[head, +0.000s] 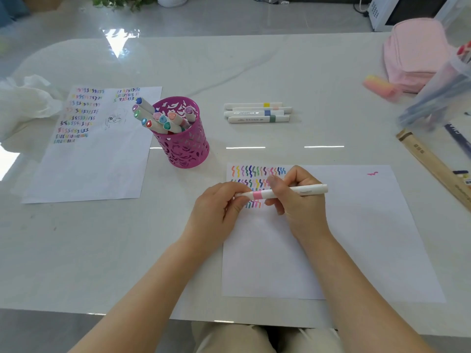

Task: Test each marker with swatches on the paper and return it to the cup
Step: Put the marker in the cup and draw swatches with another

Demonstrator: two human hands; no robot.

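A marker (257,195), white with a pink band, is held level between both hands just above the paper (356,238). Its left end is pinched by the curled fingers of the left hand (216,210). The barrel right of the band is gripped by the right hand (298,200), whose fingers are wrapped round it, and the right end sticks out past that hand. Whether the cap is on cannot be told. Rows of coloured swatches (257,171) are seen at the paper's upper left, partly hidden by the hands. The pink cup (183,149), filled with capped markers (163,121), is set up-left of the paper, apart from it. Beyond the paper four markers (257,112) are laid side by side on the table (254,72). A second sheet (94,169) with swatches is laid left of the cup, a tissue (23,103) at the far left, a pink pouch (415,54) at the far right.
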